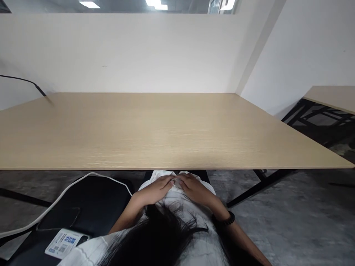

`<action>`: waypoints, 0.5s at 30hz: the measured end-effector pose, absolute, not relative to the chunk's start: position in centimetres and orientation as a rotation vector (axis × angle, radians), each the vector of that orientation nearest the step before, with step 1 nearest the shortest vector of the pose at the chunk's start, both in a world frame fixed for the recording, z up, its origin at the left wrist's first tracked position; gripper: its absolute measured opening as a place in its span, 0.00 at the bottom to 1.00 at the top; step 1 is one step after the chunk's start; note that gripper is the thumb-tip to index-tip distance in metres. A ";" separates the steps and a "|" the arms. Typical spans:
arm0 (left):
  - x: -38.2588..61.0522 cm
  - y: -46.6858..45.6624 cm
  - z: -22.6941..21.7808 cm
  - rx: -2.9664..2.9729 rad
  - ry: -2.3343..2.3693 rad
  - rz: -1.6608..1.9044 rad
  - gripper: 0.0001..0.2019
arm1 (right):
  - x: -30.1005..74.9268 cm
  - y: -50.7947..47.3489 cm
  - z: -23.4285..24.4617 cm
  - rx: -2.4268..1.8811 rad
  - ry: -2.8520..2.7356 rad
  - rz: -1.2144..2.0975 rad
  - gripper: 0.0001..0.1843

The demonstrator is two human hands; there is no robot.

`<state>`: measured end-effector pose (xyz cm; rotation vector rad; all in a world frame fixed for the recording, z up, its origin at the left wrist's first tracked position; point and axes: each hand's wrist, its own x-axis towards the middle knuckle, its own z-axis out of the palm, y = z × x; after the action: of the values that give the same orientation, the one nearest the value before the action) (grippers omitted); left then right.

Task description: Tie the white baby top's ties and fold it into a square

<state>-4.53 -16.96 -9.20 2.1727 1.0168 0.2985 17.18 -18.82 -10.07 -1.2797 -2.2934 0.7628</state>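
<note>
My left hand [155, 188] and my right hand [194, 190] lie low in the view, below the table's near edge. Their fingertips meet over a fold of white garment [177, 207]. I cannot tell whether they grip the cloth or only rest on it. A black beaded bracelet [227, 220] circles my right wrist. Dark hair [155, 238] hangs across the bottom of the view and hides part of the garment and my left forearm.
A wide pale wood table [166, 129] stands ahead on black legs [260, 186]. To the left are a black seat [83, 207] with a white cable [65, 197] and a card with printed codes [65, 242]. A second table [331, 98] stands at right, over a grey floor [291, 221].
</note>
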 end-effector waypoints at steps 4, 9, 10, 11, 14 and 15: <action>-4.7 -16.3 -10.2 2.189 1.083 0.292 0.21 | 17.3 -18.0 -11.1 -1.283 -2.302 0.840 0.22; -4.2 -15.9 -10.6 2.188 1.026 0.459 0.12 | 17.6 -17.1 -12.2 -1.294 -2.197 0.949 0.24; -4.1 -16.0 -10.5 2.175 1.012 0.491 0.11 | 17.4 -17.0 -12.4 -1.303 -2.158 0.931 0.21; -4.0 -16.0 -10.4 2.160 1.000 0.517 0.10 | 17.2 -17.0 -12.6 -1.312 -2.115 0.899 0.19; -3.9 -16.1 -10.1 2.122 0.989 0.574 0.07 | 16.6 -17.5 -13.1 -1.283 -1.978 0.771 0.14; -3.8 -16.2 -9.9 2.111 0.989 0.589 0.07 | 16.4 -17.7 -13.1 -1.254 -1.939 0.734 0.13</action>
<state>-3.83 -16.16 -9.94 2.1105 0.9889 0.5888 16.36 -17.71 -13.14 -1.2544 -1.9385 0.7338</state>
